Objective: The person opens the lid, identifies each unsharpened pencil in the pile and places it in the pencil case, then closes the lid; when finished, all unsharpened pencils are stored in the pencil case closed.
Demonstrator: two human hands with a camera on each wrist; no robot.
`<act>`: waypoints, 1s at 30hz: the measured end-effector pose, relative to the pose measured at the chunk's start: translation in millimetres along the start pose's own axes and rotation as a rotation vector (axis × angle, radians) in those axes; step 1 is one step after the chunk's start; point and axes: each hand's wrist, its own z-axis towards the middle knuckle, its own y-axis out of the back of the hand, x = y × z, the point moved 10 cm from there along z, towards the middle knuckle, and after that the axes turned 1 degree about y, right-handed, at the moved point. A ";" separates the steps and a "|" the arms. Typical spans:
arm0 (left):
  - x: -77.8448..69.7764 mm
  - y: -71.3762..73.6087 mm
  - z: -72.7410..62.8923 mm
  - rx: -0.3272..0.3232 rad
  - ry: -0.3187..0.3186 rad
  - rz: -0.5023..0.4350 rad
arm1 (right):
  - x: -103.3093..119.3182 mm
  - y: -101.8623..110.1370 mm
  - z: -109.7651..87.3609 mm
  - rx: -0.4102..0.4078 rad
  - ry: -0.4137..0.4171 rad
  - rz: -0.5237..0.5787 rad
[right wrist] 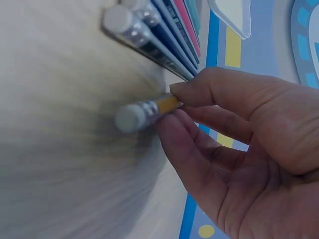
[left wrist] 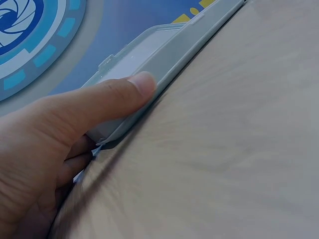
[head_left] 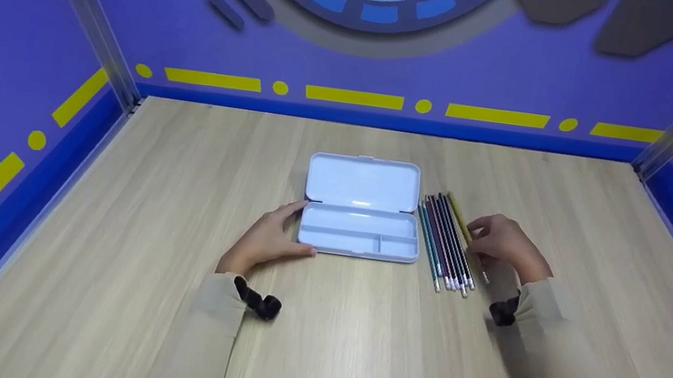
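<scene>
A white pencil case (head_left: pixel 339 239) lies on the table with its lid (head_left: pixel 363 183) folded back and its compartments bare. My left hand (head_left: pixel 265 238) grips the case's left end, its thumb (left wrist: pixel 117 97) along the front wall and its fingers partly hidden behind the end. To the right of the case, my right hand (head_left: pixel 508 244) pinches a yellow pencil (right wrist: pixel 167 103) between thumb and fingers, near its white eraser (right wrist: pixel 130 118). This pencil is the rightmost one, beside a row of dark and teal pencils (head_left: pixel 447 239).
The wooden table (head_left: pixel 148 190) carries the case and the pencils. Blue-purple panels (head_left: pixel 352 67) with yellow marks enclose it at the back and both sides. Black wrist cameras (head_left: pixel 261 304) sit at the cuffs of the beige sleeves (head_left: pixel 204 328).
</scene>
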 end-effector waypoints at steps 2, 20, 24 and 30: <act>-0.6 0.0 -0.6 0.001 -0.004 0.000 | 0.8 1.9 0.4 -0.005 0.004 0.009; -3.9 1.6 -0.3 0.000 -0.017 0.011 | 33.9 16.7 1.8 -0.140 0.107 0.022; -3.5 3.0 0.1 -0.002 -0.013 0.005 | 49.8 19.1 2.6 -0.199 0.167 0.000; -1.7 -0.1 -0.4 0.008 -0.005 0.008 | 69.0 14.0 4.6 -0.234 0.260 -0.029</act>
